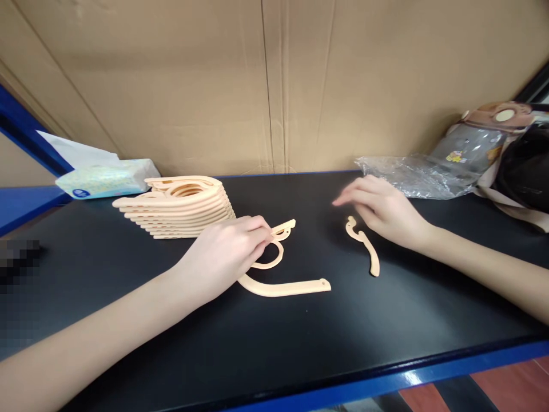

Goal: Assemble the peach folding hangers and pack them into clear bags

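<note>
My left hand (234, 246) pinches a peach plastic hanger part (295, 288) with a long curved arm and a round loop, low over the black tabletop. A short notched end (283, 230) sticks out past its fingertips; the palm hides the rest. My right hand (377, 206) hovers over the table with fingers apart, the index fingertip blurred, and nothing visible in them. Just below it lies a small curved hook-like piece (372, 257) of the same colour. A neat stack of folded peach hangers (184, 212) stands behind my left hand.
A tissue pack (107, 177) lies at the back left. Clear plastic wrapping (416, 174), a transparent bottle (472, 146) with a brown lid and a black bag (525, 166) are at the back right. A cardboard wall (214, 86) closes the rear; blue edging (412, 377) runs along the front.
</note>
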The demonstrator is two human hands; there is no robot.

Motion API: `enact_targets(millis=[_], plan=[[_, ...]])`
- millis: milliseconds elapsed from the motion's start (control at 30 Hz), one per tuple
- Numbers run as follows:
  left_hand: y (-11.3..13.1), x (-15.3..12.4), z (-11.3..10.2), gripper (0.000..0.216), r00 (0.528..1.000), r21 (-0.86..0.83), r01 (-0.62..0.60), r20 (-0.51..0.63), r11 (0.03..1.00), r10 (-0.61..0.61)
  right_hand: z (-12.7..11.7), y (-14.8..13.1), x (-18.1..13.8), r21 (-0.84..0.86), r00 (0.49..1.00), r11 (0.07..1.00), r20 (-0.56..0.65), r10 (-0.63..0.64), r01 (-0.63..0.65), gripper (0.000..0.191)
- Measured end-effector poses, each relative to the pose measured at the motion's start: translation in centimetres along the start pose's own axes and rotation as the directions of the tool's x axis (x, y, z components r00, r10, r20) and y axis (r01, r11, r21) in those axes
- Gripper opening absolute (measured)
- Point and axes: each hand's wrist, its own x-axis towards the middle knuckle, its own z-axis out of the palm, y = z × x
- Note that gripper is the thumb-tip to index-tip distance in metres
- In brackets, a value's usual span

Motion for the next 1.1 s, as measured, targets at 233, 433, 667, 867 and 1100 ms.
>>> enact_targets(millis=[233, 433, 667, 867, 1100], plan=[[1.8, -0.1, -0.1, 0.024, 0.997, -0.05, -0.072, -0.025, 0.996, 0.07, -1.2, -2.4, -0.4, -0.352, 0.978, 0.932, 0.151, 0.144, -0.083, 0.039], [2.3, -0.4, 0.7, 0.055, 0.972, -0.17, -0.18, 0.122, 0.969, 0.202, -0.9, -2.8, -0.6, -0.225, 0.97, 0.974, 0.229, 0.08, -0.027, 0.023], [1.5, -0.1, 1.2, 0.039, 0.96, -0.272, -0.079, 0.237, 0.959, 0.146, -0.7, -2.3, -0.4, 0.033, 0.969, 0.998, 0.241, -0.055, 0.048, 0.018], [1.5, -0.2, 1.5, 0.03, 0.973, -0.3, -0.081, 0.184, 0.95, 0.141, 0.4, -2.8, -0.3, 0.017, 0.983, 0.999, 0.183, 0.027, -0.031, 0.025], [1.8, 0.2, 1.5, 0.015, 0.98, -0.325, -0.075, 0.149, 0.943, 0.129, 0.9, -2.9, -0.2, 0.217, 0.99, 0.976, 0.133, -0.052, 0.022, 0.012]])
